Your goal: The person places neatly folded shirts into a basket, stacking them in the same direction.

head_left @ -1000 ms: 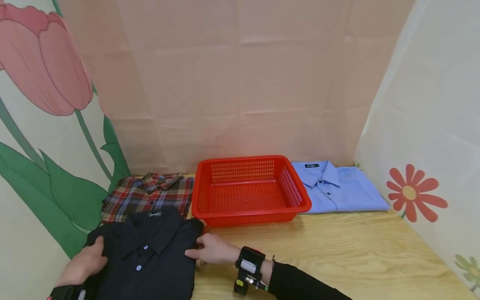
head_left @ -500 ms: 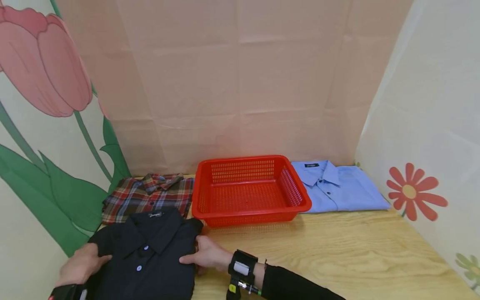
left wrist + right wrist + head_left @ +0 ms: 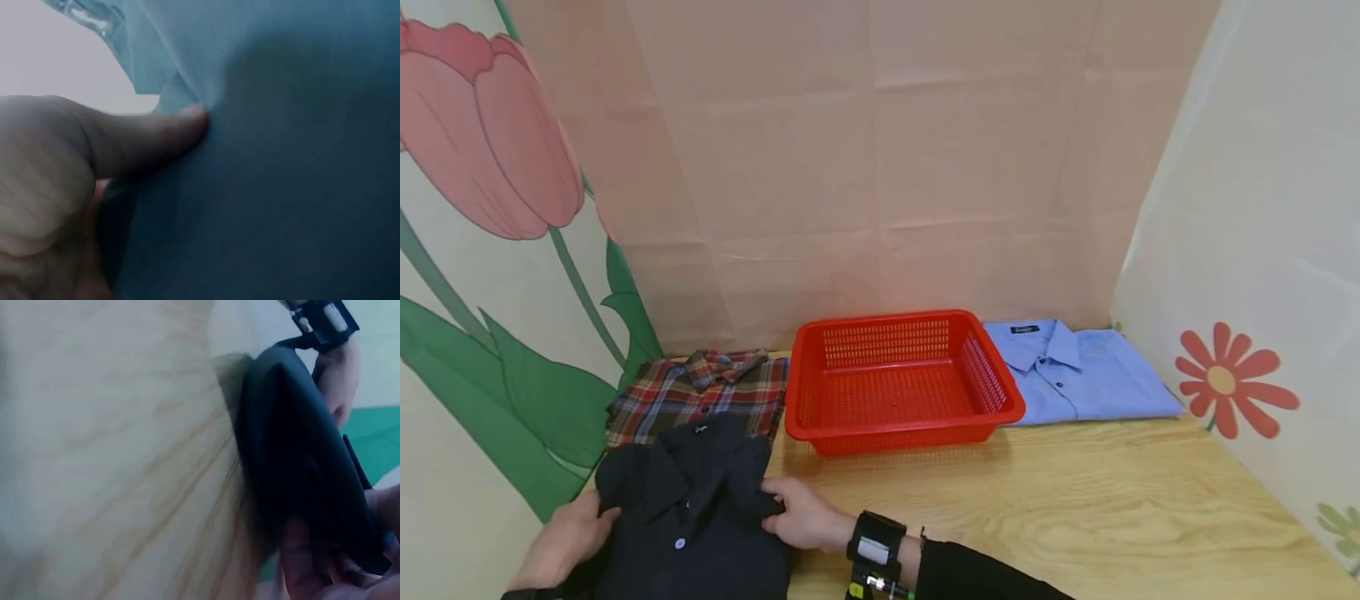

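A folded black shirt [image 3: 692, 533] with a collar and pale buttons lies at the front left in the head view. My left hand [image 3: 568, 537] grips its left edge; in the left wrist view the thumb [image 3: 156, 134] presses on top of the cloth and the fingers pass beneath. On the opposite edge my right hand [image 3: 805, 512] pinches the shirt, its fingers [image 3: 300, 559] tucked under the fold in the right wrist view. Between the hands the fabric bunches, and the right side is drawn inward.
Behind the black shirt lies a folded plaid shirt [image 3: 655, 404]. A red plastic basket [image 3: 902, 442] stands at the back middle, with a folded light-blue shirt [image 3: 1105, 383] right beside it. Printed cloth walls [image 3: 880, 167] enclose the wooden table [image 3: 1075, 500].
My right hand has moved left and taken hold of the black shirt's right edge. The shirt has narrowed and creased toward the middle. My left hand has shifted slightly at its edge.
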`<state>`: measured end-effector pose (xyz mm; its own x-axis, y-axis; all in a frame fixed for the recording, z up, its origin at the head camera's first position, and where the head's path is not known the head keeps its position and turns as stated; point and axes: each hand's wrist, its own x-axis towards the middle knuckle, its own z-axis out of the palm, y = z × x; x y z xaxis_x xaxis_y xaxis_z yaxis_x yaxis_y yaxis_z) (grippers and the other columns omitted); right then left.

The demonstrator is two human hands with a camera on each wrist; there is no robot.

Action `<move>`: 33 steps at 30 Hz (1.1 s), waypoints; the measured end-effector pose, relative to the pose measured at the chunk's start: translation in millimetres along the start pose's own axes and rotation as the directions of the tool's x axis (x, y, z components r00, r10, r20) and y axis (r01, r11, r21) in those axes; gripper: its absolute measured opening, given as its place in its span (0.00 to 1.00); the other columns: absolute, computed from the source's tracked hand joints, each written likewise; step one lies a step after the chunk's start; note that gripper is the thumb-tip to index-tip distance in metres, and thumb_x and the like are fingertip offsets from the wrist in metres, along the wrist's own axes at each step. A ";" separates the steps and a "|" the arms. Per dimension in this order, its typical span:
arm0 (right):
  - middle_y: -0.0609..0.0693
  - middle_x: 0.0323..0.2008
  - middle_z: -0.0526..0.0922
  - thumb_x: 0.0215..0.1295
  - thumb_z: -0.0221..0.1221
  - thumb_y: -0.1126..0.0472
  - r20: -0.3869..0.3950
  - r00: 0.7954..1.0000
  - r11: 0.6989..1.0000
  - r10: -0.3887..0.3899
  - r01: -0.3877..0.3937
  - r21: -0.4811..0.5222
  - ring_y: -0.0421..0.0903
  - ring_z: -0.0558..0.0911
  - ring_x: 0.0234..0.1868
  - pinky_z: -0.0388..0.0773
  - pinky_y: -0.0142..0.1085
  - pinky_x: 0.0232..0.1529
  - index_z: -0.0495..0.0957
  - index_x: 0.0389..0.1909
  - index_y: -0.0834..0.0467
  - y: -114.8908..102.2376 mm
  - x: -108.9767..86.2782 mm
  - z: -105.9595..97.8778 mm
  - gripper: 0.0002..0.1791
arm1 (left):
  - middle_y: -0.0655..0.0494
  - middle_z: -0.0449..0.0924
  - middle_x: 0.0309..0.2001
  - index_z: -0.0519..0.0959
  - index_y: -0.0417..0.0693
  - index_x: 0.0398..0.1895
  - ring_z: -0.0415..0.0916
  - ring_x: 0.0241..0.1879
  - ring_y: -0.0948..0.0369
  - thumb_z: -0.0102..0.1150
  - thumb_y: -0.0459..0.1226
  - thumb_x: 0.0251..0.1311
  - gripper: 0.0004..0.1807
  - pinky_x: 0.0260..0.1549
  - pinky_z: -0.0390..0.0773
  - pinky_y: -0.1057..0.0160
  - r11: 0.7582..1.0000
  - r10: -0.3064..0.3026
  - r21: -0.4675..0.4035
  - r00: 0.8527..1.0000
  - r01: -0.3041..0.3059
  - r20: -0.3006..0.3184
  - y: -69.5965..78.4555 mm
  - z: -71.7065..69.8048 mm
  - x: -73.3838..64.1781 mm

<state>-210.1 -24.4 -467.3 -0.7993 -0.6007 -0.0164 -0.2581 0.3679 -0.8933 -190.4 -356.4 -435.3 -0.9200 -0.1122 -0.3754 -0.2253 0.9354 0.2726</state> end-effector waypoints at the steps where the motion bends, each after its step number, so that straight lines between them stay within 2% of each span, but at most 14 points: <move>1: 0.51 0.59 0.79 0.60 0.61 0.71 0.001 1.000 1.000 -0.028 0.028 -0.007 0.41 0.78 0.56 0.75 0.32 0.55 0.76 0.61 0.59 -1.0 0.1 0.5 0.25 | 0.17 0.69 0.49 0.62 0.13 0.55 0.71 0.49 0.27 0.47 0.40 0.71 0.30 0.44 0.77 0.43 1.000 0.015 -0.011 1.000 -0.015 -0.013 0.0 -0.4 -0.6; 5: 0.47 0.61 0.78 0.62 0.58 0.72 -0.027 0.993 0.993 -0.119 0.119 -0.008 0.36 0.75 0.59 0.72 0.31 0.60 0.76 0.63 0.55 -6.4 0.2 0.8 0.27 | 0.14 0.63 0.56 0.58 0.12 0.59 0.66 0.54 0.24 0.45 0.39 0.72 0.31 0.49 0.75 0.39 0.997 0.066 -0.044 0.993 -0.071 -0.099 1.7 -2.7 -4.4; 10: 0.52 0.65 0.75 0.64 0.55 0.72 -0.105 0.984 0.989 -0.146 0.146 -0.003 0.44 0.73 0.65 0.71 0.38 0.65 0.71 0.67 0.59 -15.4 -1.1 -2.4 0.28 | 0.13 0.60 0.58 0.56 0.13 0.61 0.64 0.54 0.23 0.40 0.41 0.74 0.32 0.48 0.74 0.38 0.995 0.062 -0.069 0.975 -0.078 -0.212 8.1 -9.0 -11.6; 13: 0.55 0.67 0.71 0.65 0.55 0.71 -0.160 0.978 0.990 -0.135 0.141 0.024 0.48 0.70 0.68 0.69 0.42 0.67 0.67 0.69 0.62 -21.6 -1.5 -6.3 0.29 | 0.13 0.62 0.56 0.57 0.14 0.59 0.66 0.52 0.23 0.37 0.44 0.75 0.33 0.45 0.75 0.38 0.993 0.069 -0.072 0.961 -0.091 -0.268 13.9 -13.1 -15.2; 17: 0.55 0.68 0.71 0.67 0.54 0.70 -0.211 0.969 0.984 -0.129 0.151 0.095 0.50 0.70 0.68 0.68 0.46 0.67 0.66 0.70 0.61 -29.5 1.2 -14.6 0.29 | 0.16 0.70 0.46 0.61 0.18 0.52 0.72 0.44 0.26 0.34 0.47 0.77 0.31 0.36 0.77 0.43 0.988 0.075 -0.104 0.949 -0.112 -0.307 21.6 -17.5 -17.9; 20: 0.54 0.68 0.71 0.68 0.54 0.69 -0.245 0.960 0.978 -0.133 0.167 0.122 0.51 0.71 0.68 0.68 0.48 0.67 0.65 0.70 0.60 -35.2 5.0 -23.0 0.29 | 0.20 0.72 0.40 0.62 0.22 0.48 0.73 0.41 0.27 0.33 0.47 0.77 0.29 0.31 0.75 0.45 0.982 0.088 -0.128 0.931 -0.142 -0.355 26.7 -19.7 -19.2; 22: 0.54 0.68 0.70 0.68 0.55 0.67 -0.273 0.954 0.976 -0.127 0.169 0.136 0.51 0.71 0.68 0.67 0.50 0.68 0.65 0.71 0.60 -39.2 6.3 -28.8 0.29 | 0.19 0.71 0.41 0.62 0.22 0.49 0.72 0.43 0.26 0.32 0.47 0.77 0.29 0.32 0.75 0.44 0.976 0.104 -0.135 0.914 -0.169 -0.392 30.7 -20.9 -20.3; 24: 0.54 0.68 0.70 0.69 0.55 0.65 -0.297 0.946 0.973 -0.133 0.182 0.144 0.51 0.71 0.68 0.66 0.52 0.68 0.65 0.70 0.60 -42.7 6.5 -34.6 0.29 | 0.18 0.70 0.44 0.61 0.21 0.52 0.71 0.45 0.25 0.32 0.47 0.78 0.30 0.34 0.75 0.43 0.968 0.125 -0.142 0.891 -0.205 -0.436 34.6 -21.1 -20.8; 27: 0.51 0.64 0.75 0.69 0.56 0.63 -0.321 0.935 0.965 -0.148 0.208 0.160 0.48 0.75 0.63 0.69 0.49 0.66 0.71 0.66 0.58 -47.2 4.7 -43.7 0.24 | 0.19 0.71 0.47 0.61 0.23 0.56 0.71 0.46 0.26 0.33 0.48 0.78 0.30 0.36 0.74 0.42 0.954 0.146 -0.156 0.852 -0.256 -0.503 41.7 -19.6 -21.2; 31: 0.47 0.55 0.82 0.71 0.55 0.60 -0.330 0.928 0.948 -0.172 0.247 0.202 0.43 0.81 0.51 0.76 0.40 0.57 0.76 0.58 0.51 -50.1 3.6 -57.0 0.16 | 0.21 0.73 0.47 0.63 0.26 0.57 0.72 0.45 0.27 0.36 0.47 0.77 0.28 0.36 0.73 0.40 0.936 0.152 -0.169 0.786 -0.310 -0.599 53.4 -16.7 -21.3; 33: 0.48 0.54 0.82 0.73 0.54 0.59 -0.338 0.925 0.940 -0.173 0.257 0.224 0.43 0.81 0.49 0.77 0.39 0.54 0.76 0.58 0.50 -51.2 2.9 -64.3 0.15 | 0.22 0.73 0.47 0.63 0.27 0.58 0.72 0.45 0.28 0.37 0.46 0.77 0.27 0.36 0.73 0.39 0.924 0.161 -0.170 0.750 -0.344 -0.641 60.5 -15.4 -21.1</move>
<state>-234.0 0.6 -392.7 -0.8782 -0.3797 0.2910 -0.3268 0.0321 -0.9445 -189.5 -302.6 -397.3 -0.9321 -0.1488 0.3302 0.0534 0.8452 0.5317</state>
